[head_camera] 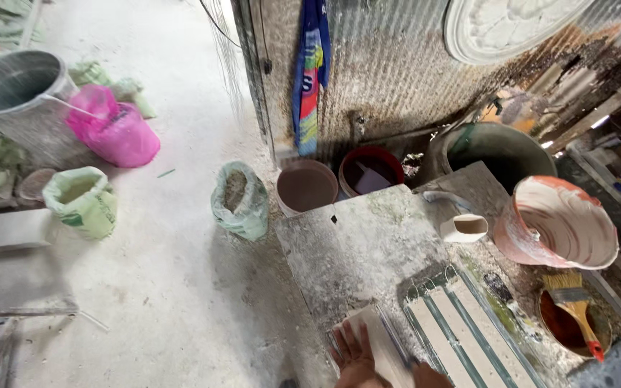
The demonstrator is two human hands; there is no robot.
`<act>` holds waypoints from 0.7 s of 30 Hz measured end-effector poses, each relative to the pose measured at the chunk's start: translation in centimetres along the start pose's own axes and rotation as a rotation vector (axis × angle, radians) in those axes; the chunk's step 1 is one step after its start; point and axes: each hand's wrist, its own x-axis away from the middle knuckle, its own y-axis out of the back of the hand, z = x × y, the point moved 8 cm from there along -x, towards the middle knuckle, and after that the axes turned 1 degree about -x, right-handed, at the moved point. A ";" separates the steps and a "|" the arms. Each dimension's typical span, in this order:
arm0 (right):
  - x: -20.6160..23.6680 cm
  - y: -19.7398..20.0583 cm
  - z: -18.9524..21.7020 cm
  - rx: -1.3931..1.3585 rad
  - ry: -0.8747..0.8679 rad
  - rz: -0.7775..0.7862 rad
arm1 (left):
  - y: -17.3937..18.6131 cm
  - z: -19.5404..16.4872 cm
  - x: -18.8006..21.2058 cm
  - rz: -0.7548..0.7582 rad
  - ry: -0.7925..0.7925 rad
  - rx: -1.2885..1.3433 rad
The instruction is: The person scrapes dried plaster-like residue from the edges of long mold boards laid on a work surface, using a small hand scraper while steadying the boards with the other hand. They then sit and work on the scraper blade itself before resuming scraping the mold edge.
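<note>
My left hand (pixel 353 352) lies flat with fingers spread on a pale plaster slab (pixel 376 332) at the near edge of a dusty worktable (pixel 357 248). Only a small part of my right hand (pixel 431 376) shows at the bottom edge. A thin blue-grey rod (pixel 392 336) runs along the slab's right side down to that hand; whether the fingers grip it is hidden. Just to the right lies a green ribbed mould (pixel 461 332) filled with white plaster strips.
On the table stand a small white cup (pixel 463 228), a tilted orange bucket (pixel 562 223) coated in plaster, and a pot with a yellow-handled brush (pixel 576 310). Beyond the table are several buckets (pixel 307 187), a green sack (pixel 238 201), a pink bag (pixel 113 129) and a corrugated wall (pixel 389 65).
</note>
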 end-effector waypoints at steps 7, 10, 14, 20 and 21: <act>-9.0 3.9 8.6 -0.084 0.185 -0.166 | -0.9 1.1 -0.7 0.014 -0.005 -0.015; -2.8 0.6 3.8 0.057 0.230 -0.139 | -0.9 1.2 -1.0 0.002 -0.011 -0.003; 8.0 -3.8 -6.1 0.208 -0.004 -0.027 | -1.6 1.0 -0.9 -0.007 -0.038 -0.033; 0.8 -0.3 2.5 0.100 0.305 -0.058 | -2.8 1.1 0.4 -0.016 -0.022 -0.018; -1.8 1.6 5.5 0.067 0.369 -0.110 | -2.6 0.7 0.7 -0.040 -0.060 -0.013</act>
